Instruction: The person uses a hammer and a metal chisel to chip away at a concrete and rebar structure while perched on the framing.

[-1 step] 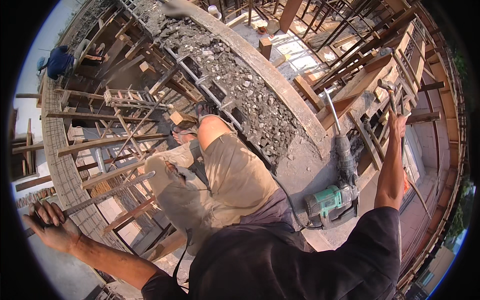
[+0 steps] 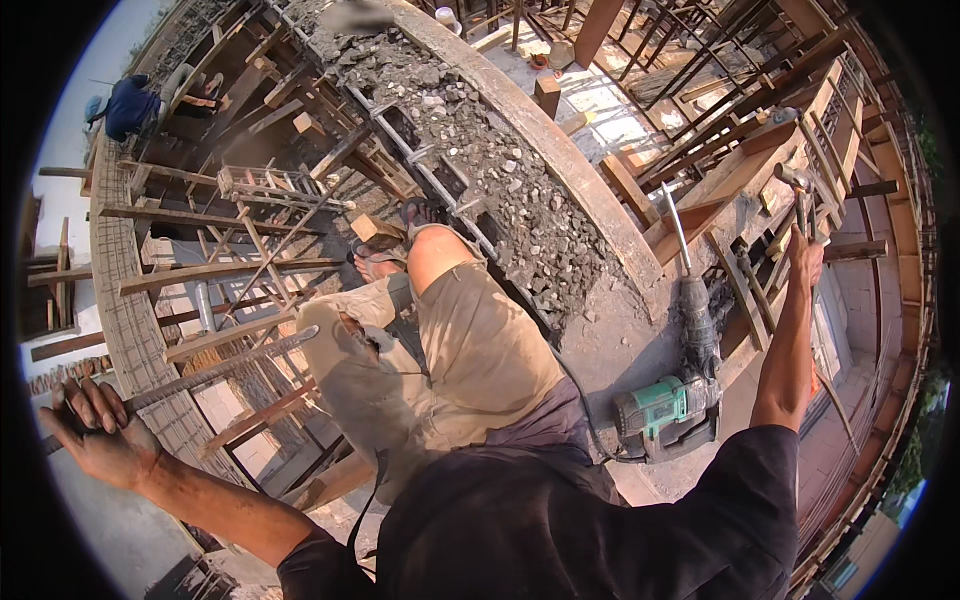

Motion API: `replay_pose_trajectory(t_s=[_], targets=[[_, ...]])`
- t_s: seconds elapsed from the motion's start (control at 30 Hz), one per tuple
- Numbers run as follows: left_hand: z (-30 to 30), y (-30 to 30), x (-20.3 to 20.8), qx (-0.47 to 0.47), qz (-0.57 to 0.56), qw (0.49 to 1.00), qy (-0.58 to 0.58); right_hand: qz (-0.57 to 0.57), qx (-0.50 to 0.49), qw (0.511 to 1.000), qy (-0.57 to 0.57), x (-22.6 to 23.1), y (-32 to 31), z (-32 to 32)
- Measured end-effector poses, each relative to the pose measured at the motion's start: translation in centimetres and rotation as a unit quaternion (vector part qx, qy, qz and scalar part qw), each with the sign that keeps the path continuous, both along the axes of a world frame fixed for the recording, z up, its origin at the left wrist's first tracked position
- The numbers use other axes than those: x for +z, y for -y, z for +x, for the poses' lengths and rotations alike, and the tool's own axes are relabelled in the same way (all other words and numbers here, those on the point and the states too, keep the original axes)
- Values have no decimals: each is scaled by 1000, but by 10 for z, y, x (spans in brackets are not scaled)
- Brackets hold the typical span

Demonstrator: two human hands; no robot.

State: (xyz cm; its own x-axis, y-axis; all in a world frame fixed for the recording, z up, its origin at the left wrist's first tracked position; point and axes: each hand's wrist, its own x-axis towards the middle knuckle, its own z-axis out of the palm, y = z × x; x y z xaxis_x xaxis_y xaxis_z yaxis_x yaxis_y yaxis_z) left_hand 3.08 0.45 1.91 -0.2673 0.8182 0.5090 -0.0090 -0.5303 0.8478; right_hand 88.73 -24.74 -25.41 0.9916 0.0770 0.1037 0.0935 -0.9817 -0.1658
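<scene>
The left hand [image 2: 105,440] is clasping a bar [image 2: 225,369] out left, the right hand [image 2: 805,258] is gripping a hammer [image 2: 797,180] out right, and the concrete [image 2: 550,145] is appearing partly broken, its loose rubble [image 2: 500,175] lying uncleared.

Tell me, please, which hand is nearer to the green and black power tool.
The right. The right hand is off to the right of the power tool, holding a hammer. The left hand is much farther, at far left, around a metal bar.
</scene>
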Motion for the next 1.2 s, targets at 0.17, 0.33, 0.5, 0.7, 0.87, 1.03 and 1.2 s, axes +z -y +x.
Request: replay_pose_trajectory(t_s=[0.17, 0.33, 0.5, 0.7, 0.87, 1.03, 1.2], targets=[[59, -6, 12, -12, 60, 998, -24, 422, 180, 844, -279, 102, -33, -66], [166, -48, -19, -6, 56, 998, 38, 464, 243, 774, -357, 151, -39, -154], [237, -107, -85, -4, 140, 982, 126, 536, 289, 748, -262, 130, -58, -305], [303, -101, -115, -58, 172, 983, 30, 486, 200, 686, -504, 138, -58, -424], [341, -72, -163, -79, 138, 987, 1, 455, 250, 774, -363, 119, -37, -451], [341, -56, -170, -122, 116, 985, -40, 447, 259, 789, -333, 144, -26, -461], [350, -49, -156, -177, -4, 982, -66, 556, 338, 747, -137, 191, -28, -443]])
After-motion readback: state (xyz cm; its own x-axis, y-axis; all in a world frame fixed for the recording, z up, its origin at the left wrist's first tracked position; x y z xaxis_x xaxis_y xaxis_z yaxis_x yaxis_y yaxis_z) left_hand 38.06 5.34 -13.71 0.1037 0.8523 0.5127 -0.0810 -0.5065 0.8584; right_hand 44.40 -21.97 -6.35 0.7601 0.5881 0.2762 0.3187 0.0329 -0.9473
